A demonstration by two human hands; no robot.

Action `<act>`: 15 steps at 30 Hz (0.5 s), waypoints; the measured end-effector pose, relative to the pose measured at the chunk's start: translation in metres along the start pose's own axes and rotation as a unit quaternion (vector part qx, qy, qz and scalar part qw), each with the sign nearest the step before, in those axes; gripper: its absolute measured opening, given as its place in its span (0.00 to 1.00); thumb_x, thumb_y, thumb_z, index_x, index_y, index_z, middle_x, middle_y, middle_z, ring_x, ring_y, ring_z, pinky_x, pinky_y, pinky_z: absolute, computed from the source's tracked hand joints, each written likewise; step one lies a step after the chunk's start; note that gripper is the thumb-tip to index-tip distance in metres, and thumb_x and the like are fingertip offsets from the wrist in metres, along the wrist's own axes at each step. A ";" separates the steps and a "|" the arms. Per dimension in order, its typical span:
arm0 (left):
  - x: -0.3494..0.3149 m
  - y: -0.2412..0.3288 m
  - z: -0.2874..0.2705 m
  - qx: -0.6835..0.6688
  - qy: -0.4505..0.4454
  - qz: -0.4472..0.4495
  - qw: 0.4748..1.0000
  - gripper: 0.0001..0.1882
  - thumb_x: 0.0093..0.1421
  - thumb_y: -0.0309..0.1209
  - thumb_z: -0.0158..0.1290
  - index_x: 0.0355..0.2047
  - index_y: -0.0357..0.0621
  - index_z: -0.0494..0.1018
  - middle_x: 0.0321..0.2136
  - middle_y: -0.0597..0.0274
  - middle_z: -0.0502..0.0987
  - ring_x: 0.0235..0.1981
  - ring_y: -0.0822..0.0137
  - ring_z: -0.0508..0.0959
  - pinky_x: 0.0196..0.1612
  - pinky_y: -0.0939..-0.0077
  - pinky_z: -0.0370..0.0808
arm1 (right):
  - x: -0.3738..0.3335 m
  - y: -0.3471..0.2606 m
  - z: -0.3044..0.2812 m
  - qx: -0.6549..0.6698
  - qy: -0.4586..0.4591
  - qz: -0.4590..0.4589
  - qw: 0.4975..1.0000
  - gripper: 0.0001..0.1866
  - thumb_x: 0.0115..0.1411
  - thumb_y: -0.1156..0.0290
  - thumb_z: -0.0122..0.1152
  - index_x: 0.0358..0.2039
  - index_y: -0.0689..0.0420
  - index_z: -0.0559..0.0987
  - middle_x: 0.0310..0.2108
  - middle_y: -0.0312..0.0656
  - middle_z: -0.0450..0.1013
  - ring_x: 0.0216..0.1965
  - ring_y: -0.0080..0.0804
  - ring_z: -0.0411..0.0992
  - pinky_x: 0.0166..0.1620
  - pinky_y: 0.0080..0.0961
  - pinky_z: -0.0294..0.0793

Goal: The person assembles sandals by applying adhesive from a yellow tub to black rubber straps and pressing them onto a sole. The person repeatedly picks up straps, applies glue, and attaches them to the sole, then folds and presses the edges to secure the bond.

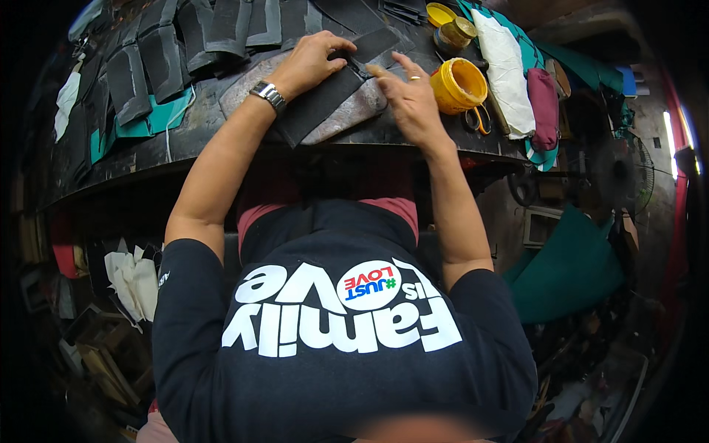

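A flat black panel (317,112) of fabric or leather-like sheet lies slantwise on a worn, greyish slab (348,118) near the table's front edge. My left hand (312,65), with a metal watch at its wrist, is bent over the panel's upper part. Its thumb and fingers pinch a small dark fold or edge there. From the other side my right hand (408,96), wearing a ring, reaches to the same spot. Its fingers are spread, and one tip touches the black material. What lies under the fingertips is partly hidden.
Beside my right hand stand an open yellow tub (452,87), orange-handled scissors (478,119) and a smeared jar (456,35). White cloth (502,74) and a maroon bundle (543,111) lie further right. Several black pieces with grey edges (162,63) cover the table's left.
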State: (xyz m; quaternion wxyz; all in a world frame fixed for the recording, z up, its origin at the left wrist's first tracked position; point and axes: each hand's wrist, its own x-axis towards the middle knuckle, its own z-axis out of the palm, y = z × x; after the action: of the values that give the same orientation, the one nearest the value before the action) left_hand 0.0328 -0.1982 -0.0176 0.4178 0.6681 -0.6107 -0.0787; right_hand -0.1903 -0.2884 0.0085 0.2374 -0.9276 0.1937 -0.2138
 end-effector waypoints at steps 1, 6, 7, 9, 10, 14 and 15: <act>-0.001 -0.002 0.000 -0.007 -0.005 -0.008 1.000 0.18 0.58 0.26 0.62 0.50 0.48 0.80 0.44 0.57 0.80 0.42 0.62 0.81 0.48 0.70 0.78 | 0.003 0.003 0.014 -0.090 -0.012 0.000 0.996 0.29 0.69 0.40 0.45 0.59 0.44 0.77 0.69 0.52 0.59 0.71 0.55 0.51 0.67 0.61 0.51; -0.006 -0.010 0.003 -0.039 0.010 0.011 0.999 0.18 0.59 0.26 0.62 0.50 0.47 0.80 0.44 0.57 0.80 0.45 0.60 0.81 0.50 0.69 0.77 | 0.006 0.013 0.038 -0.318 -0.003 -0.038 0.947 0.32 0.68 0.37 0.41 0.69 0.34 0.66 0.75 0.46 0.49 0.76 0.53 0.39 0.68 0.72 0.36; -0.006 -0.011 0.004 -0.044 0.010 0.010 0.999 0.18 0.58 0.27 0.62 0.50 0.47 0.80 0.43 0.55 0.80 0.45 0.57 0.80 0.51 0.67 0.77 | 0.004 0.013 0.037 -0.313 -0.021 -0.026 0.949 0.33 0.68 0.36 0.42 0.68 0.34 0.67 0.74 0.46 0.50 0.76 0.53 0.39 0.69 0.72 0.36; -0.005 -0.013 0.006 -0.049 0.011 0.009 0.999 0.18 0.58 0.27 0.62 0.50 0.47 0.80 0.43 0.55 0.80 0.45 0.57 0.80 0.51 0.67 0.77 | 0.004 0.011 0.034 -0.291 -0.015 -0.041 0.956 0.33 0.67 0.35 0.43 0.68 0.35 0.68 0.74 0.46 0.51 0.76 0.53 0.39 0.69 0.72 0.35; -0.005 -0.014 0.007 -0.049 0.011 0.007 0.999 0.18 0.59 0.26 0.62 0.51 0.47 0.80 0.44 0.57 0.80 0.45 0.60 0.81 0.50 0.69 0.77 | 0.002 0.010 0.032 -0.297 -0.017 -0.049 0.953 0.33 0.67 0.35 0.43 0.68 0.34 0.68 0.74 0.46 0.51 0.76 0.53 0.39 0.69 0.72 0.35; -0.006 -0.016 0.008 -0.038 0.014 0.008 0.999 0.18 0.60 0.25 0.61 0.51 0.47 0.80 0.44 0.59 0.80 0.44 0.62 0.81 0.49 0.71 0.78 | -0.007 0.005 0.030 -0.283 -0.061 -0.053 0.956 0.31 0.68 0.35 0.42 0.69 0.27 0.65 0.75 0.46 0.49 0.76 0.54 0.38 0.69 0.72 0.35; -0.006 -0.016 0.008 -0.042 0.018 0.016 0.999 0.18 0.60 0.25 0.61 0.51 0.47 0.80 0.44 0.59 0.80 0.44 0.62 0.81 0.49 0.71 0.78 | -0.011 0.002 0.030 -0.274 -0.076 -0.051 0.957 0.30 0.68 0.36 0.41 0.69 0.26 0.64 0.75 0.46 0.48 0.76 0.54 0.37 0.69 0.72 0.35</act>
State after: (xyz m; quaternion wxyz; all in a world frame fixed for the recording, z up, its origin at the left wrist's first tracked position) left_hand 0.0382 -0.1981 -0.0351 0.4574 0.6416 -0.6097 -0.0859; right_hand -0.1849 -0.2747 -0.0200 -0.0229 -0.9793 0.1785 -0.0927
